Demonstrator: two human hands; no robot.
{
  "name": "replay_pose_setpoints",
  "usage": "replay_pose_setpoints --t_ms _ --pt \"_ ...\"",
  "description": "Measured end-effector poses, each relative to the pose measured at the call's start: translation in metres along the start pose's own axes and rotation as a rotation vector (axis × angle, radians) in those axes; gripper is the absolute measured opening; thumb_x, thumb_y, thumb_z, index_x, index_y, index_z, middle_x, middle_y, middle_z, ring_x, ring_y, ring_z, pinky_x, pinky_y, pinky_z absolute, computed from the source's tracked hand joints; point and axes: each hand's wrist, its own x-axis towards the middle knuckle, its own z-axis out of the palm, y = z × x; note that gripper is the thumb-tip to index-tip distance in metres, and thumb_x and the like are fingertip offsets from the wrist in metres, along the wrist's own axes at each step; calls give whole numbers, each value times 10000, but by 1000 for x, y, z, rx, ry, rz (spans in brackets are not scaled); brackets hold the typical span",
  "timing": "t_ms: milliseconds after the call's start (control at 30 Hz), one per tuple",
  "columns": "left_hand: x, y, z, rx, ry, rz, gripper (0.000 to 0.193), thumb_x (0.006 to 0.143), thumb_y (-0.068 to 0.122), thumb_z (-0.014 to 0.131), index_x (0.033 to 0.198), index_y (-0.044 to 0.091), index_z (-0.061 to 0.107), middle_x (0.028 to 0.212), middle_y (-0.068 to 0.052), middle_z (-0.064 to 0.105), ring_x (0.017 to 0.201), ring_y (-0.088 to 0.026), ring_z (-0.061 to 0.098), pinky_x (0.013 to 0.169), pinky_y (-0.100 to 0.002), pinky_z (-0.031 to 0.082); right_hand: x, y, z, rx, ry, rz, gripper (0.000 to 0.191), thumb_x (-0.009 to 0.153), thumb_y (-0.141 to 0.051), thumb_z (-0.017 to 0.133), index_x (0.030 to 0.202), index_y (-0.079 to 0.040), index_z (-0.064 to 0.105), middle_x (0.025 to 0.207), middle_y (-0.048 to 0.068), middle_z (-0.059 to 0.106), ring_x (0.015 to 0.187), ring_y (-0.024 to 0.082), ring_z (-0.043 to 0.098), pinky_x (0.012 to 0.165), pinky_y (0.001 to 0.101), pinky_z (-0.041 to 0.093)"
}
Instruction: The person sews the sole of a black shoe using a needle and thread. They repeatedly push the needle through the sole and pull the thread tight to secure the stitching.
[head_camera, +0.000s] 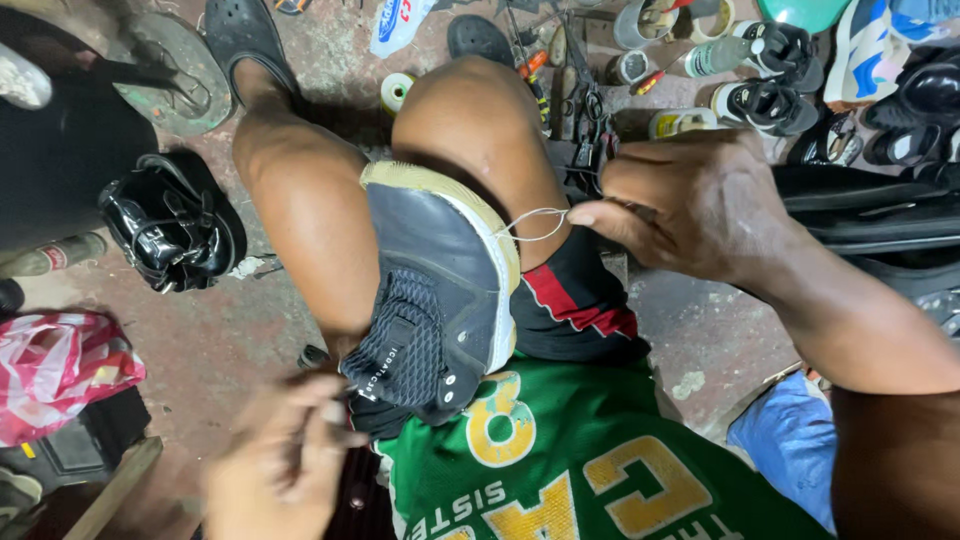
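A black sneaker (435, 290) with a worn yellowish-white sole is wedged between my knees, sole edge turned up. A thin pale thread (535, 225) loops out of the sole's rim at the right side. My right hand (690, 205) pinches that thread just right of the shoe, fingers closed. At the bottom left, below the shoe's heel, my left hand (285, 455) is blurred with its fingers curled; what it holds cannot be made out.
A black leather shoe (170, 225) lies at the left. Scissors, tape rolls and small tools (575, 75) are scattered past my knees. Several sandals and shoes (790, 80) crowd the top right. A red-and-white plastic bag (60, 365) sits at the left edge.
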Motion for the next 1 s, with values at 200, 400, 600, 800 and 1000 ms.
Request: replay_pose_setpoints --t_ms 200,400,600,800,1000 --pt "17 82 31 445 400 637 262 841 198 883 1060 149 749 1005 -57 656 799 -201 621 671 -322 516 2 -17 -3 79 34 31 454 933 -402 756 675 -62 601 651 69 588 536 266 561 506 412 426" --pt "69 101 78 456 141 882 222 838 98 800 1036 72 704 1087 -98 708 870 -257 653 624 -360 509 -2 -20 -4 91 68 35 445 974 -380 742 706 -59 591 694 84 599 599 294 597 545 418 452" --pt "76 87 80 31 40 766 121 1035 28 709 1114 63 624 1030 -69 671 855 -219 629 767 -318 523 4 -17 12 445 -186 -90 266 920 -340 727 802 -102 720 740 79 693 642 281 664 572 393 490" --pt "69 88 72 -933 -237 346 368 992 41 611 1352 105 562 872 9 623 798 -104 611 841 -270 581 -16 5 19 1325 -358 -27 223 1001 -218 669 905 -21 709 823 53 744 739 128 707 676 296 540" --pt "69 99 69 -74 -149 671 602 978 24 689 1509 111 420 1114 -108 704 936 -164 701 790 -238 593 -23 -3 -11 1165 -171 107 179 1012 -180 681 924 -26 705 817 15 718 729 72 648 666 236 513"
